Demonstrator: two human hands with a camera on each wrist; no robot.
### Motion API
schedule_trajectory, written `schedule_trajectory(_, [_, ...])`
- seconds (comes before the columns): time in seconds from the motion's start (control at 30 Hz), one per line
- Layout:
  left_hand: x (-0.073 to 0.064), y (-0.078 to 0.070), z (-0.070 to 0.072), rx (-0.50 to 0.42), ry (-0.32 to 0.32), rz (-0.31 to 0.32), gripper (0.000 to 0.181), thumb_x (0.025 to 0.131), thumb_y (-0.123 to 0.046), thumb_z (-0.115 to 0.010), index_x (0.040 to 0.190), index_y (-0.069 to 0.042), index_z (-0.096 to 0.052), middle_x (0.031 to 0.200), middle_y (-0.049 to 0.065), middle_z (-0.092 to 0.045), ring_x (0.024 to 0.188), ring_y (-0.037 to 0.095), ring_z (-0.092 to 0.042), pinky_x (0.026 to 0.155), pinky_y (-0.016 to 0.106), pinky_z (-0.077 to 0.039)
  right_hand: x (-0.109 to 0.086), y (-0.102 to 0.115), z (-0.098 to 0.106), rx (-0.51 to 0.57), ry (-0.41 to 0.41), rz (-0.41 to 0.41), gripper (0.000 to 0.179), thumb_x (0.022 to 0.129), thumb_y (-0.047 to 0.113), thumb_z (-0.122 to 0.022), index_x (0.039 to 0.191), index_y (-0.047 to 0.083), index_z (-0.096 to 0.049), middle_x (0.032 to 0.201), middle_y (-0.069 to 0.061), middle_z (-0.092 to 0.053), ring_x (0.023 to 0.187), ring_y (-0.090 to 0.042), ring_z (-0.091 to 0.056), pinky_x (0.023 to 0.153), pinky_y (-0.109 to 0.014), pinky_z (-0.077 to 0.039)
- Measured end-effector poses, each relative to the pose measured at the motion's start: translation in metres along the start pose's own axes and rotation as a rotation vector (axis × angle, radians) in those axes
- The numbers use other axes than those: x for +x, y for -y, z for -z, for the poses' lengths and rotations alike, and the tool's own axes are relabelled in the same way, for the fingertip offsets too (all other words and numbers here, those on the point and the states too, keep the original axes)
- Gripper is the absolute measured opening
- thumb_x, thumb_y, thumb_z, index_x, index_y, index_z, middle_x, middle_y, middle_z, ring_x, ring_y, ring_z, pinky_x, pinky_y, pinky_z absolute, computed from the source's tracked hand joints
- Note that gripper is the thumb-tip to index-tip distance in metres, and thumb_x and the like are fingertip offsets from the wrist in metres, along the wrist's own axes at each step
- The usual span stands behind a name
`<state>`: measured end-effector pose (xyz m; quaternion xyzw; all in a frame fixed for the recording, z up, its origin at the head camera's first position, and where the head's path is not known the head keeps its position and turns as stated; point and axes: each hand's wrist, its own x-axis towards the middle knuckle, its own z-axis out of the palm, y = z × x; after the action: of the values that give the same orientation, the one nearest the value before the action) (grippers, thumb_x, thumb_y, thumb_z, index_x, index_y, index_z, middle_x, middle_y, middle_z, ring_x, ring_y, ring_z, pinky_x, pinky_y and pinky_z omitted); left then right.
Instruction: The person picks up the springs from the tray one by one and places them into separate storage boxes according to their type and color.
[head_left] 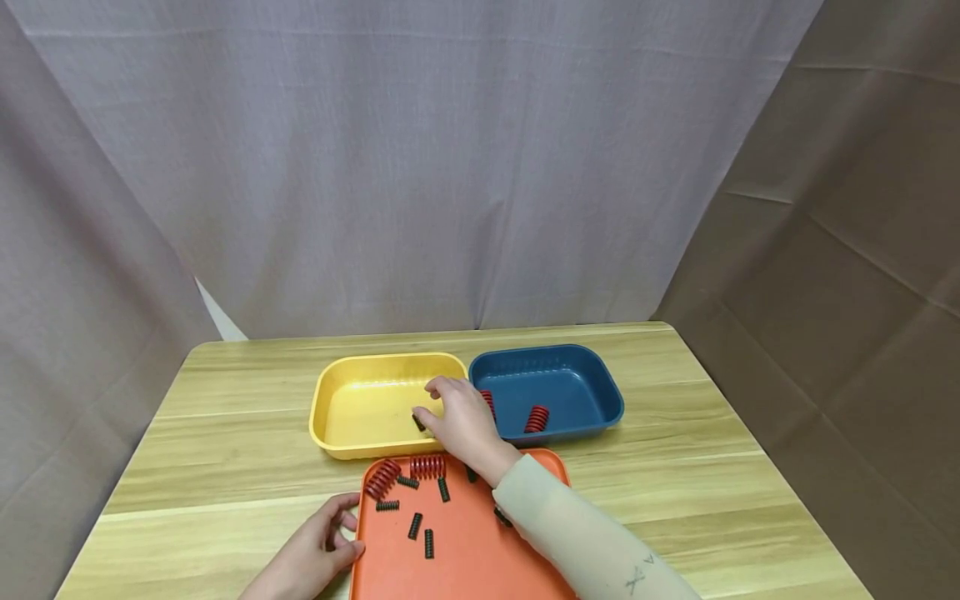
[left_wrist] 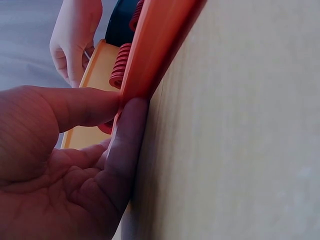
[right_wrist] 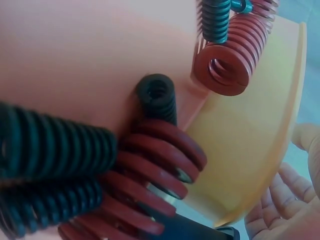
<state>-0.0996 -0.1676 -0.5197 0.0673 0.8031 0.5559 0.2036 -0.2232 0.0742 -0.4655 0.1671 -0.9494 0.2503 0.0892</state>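
My left hand (head_left: 315,546) pinches the left rim of an orange tray (head_left: 465,575) between thumb and fingers; the left wrist view shows the thumb (left_wrist: 85,107) on its inner side. Over the right part of a yellow bin (head_left: 360,417) is my right hand (head_left: 465,421), thumb and index finger apart. A small dark spring (head_left: 418,423) shows in the bin just below that thumb. On the orange tray lie red springs (head_left: 427,467) and several small dark springs (head_left: 429,543). Part of the tray is hidden under my right forearm.
A blue bin (head_left: 555,392) stands right beside the yellow one, with a red spring (head_left: 537,418) in it and another (head_left: 488,402) partly behind my right hand. Both bins sit behind the orange tray on a wooden table (head_left: 225,467). Grey curtains (head_left: 375,167) hang around the table.
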Motion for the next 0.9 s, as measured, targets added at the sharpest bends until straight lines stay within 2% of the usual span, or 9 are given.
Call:
schedule_trajectory(0.23, [0.0,0.0,0.0,0.002,0.002,-0.004,0.061,0.086,-0.006,-0.071,0.136,0.006,-0.039,0.101,0.008,-0.048,0.077,0.018,-0.051,0.06,0.025,-0.044,-0.007,-0.003,0.007,0.017,0.012,0.007,0.041,0.089,0.044,-0.068,0.117,0.013,-0.065,0.109,0.003,-0.064,0.102,-0.016,-0.056,0.084,-0.037,-0.05])
schedule_trajectory(0.47, [0.0,-0.002,0.0,0.005,0.002,-0.004,0.061,0.086,-0.007,-0.071,0.136,0.007,-0.038,0.101,0.008,-0.049,0.076,0.018,-0.051,0.06,0.025,-0.044,-0.024,-0.008,0.02,0.04,0.028,0.043,0.045,0.087,0.047,-0.069,0.12,0.016,-0.064,0.112,0.004,-0.063,0.101,-0.014,-0.054,0.084,-0.035,-0.049])
schedule_trajectory(0.73, [0.0,-0.002,0.001,0.008,0.003,-0.006,0.061,0.087,-0.007,-0.071,0.136,0.007,-0.038,0.101,0.008,-0.049,0.076,0.018,-0.051,0.06,0.025,-0.044,-0.045,-0.015,0.033,0.033,0.009,0.093,0.048,0.083,0.05,-0.072,0.119,0.018,-0.065,0.11,0.009,-0.062,0.094,-0.011,-0.054,0.077,-0.03,-0.048])
schedule_trajectory(0.9, [0.001,-0.002,0.001,0.004,0.005,-0.004,0.061,0.087,-0.008,-0.071,0.136,0.006,-0.038,0.101,0.008,-0.049,0.076,0.018,-0.051,0.06,0.025,-0.043,-0.058,-0.022,0.041,0.046,0.013,0.133,0.048,0.081,0.047,-0.075,0.119,0.019,-0.065,0.107,0.006,-0.064,0.089,-0.012,-0.052,0.07,-0.027,-0.046])
